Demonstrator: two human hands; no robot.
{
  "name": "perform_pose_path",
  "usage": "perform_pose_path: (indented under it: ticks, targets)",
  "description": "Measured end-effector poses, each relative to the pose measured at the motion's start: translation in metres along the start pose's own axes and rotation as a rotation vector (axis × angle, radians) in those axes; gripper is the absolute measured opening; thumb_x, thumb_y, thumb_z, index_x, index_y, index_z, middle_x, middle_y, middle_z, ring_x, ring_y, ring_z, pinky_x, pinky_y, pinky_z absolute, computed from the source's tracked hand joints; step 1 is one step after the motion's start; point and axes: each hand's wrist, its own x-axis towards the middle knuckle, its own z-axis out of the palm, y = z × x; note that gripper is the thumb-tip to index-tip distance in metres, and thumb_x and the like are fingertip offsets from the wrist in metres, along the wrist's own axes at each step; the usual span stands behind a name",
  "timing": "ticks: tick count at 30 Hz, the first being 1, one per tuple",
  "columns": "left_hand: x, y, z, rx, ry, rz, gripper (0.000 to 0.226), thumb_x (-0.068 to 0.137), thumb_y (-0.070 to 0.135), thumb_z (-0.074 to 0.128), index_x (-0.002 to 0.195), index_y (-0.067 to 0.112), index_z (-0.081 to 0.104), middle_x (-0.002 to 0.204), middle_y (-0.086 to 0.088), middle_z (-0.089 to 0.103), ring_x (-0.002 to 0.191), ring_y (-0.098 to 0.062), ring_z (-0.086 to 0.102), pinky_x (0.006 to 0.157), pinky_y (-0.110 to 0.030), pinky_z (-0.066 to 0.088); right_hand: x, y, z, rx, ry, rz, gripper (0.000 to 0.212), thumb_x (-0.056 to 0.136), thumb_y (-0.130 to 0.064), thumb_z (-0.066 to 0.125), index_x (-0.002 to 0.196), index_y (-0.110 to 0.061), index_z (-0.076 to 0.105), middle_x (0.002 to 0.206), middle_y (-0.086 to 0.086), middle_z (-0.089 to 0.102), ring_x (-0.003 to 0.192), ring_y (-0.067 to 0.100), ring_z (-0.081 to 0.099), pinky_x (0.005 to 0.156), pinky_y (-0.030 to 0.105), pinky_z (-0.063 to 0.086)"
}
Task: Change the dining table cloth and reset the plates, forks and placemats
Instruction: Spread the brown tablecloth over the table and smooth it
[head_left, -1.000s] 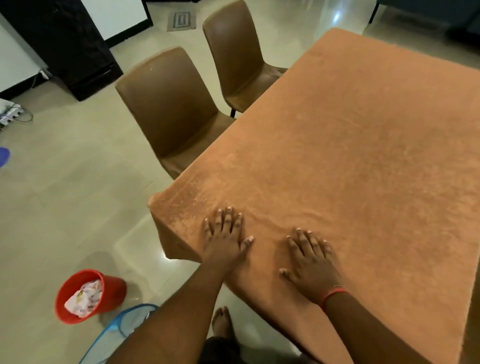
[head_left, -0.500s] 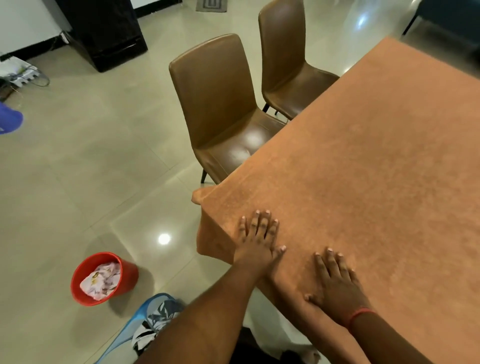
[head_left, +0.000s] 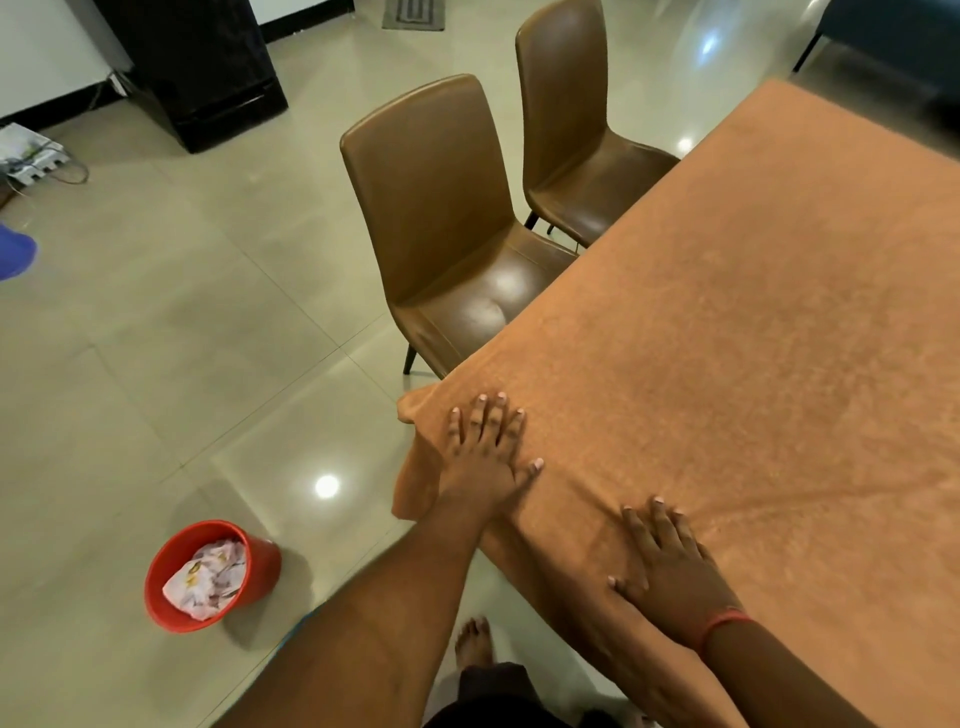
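Note:
An orange-brown table cloth (head_left: 737, 338) covers the dining table and hangs over its near corner. My left hand (head_left: 485, 452) lies flat on the cloth beside that corner, fingers straight and spread. My right hand (head_left: 667, 564), with a red thread at the wrist, presses flat on the cloth near the front edge. Neither hand grips anything. No plates, forks or placemats are in view.
Two brown leather chairs (head_left: 447, 244) (head_left: 576, 130) stand along the table's left side. A red bucket (head_left: 208, 577) with a patterned cloth in it sits on the tiled floor at lower left. A black cabinet (head_left: 202, 67) stands at the back left. My bare foot (head_left: 472, 642) is below the table edge.
Both hands have stayed flat on the cloth near the corner; the right hand has slid towards the front edge. The view has swung left, so table and chairs appear further right.

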Motion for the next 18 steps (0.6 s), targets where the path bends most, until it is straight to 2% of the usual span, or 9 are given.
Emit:
perform_pose_path:
  ticks: [9,13,18]
  targets:
    - [0.0,-0.024,0.0,-0.001,0.061,0.004,0.081,0.089,0.077,-0.004,0.153,0.032,-0.022,0.161,-0.001,-0.03,0.146,-0.023,-0.032,0.117,-0.054,-0.014,0.016,-0.012,-0.005,-0.002,0.011,-0.02,0.095,0.086,-0.076,0.039,0.155,-0.036,-0.012,0.164,0.007,-0.021,0.151,0.032,-0.013,0.122,0.048,0.01]
    - [0.001,-0.031,0.003,0.027,0.079,-0.01,0.081,0.089,0.078,-0.004,0.154,0.032,-0.019,0.162,-0.001,-0.026,0.148,-0.023,-0.028,0.117,-0.055,-0.012,0.019,-0.016,-0.003,-0.006,0.009,-0.025,0.098,0.086,-0.071,0.046,0.155,-0.036,-0.015,0.163,0.007,-0.024,0.151,0.033,-0.014,0.122,0.049,0.012]
    - [0.001,-0.043,0.005,0.019,0.071,-0.02,0.081,0.088,0.079,-0.002,0.154,0.034,-0.019,0.162,0.001,-0.026,0.147,-0.021,-0.03,0.118,-0.051,-0.016,0.02,-0.023,-0.004,-0.023,-0.005,-0.058,0.098,0.088,-0.064,0.049,0.153,-0.036,-0.019,0.161,0.008,-0.03,0.15,0.034,-0.018,0.123,0.049,0.012]
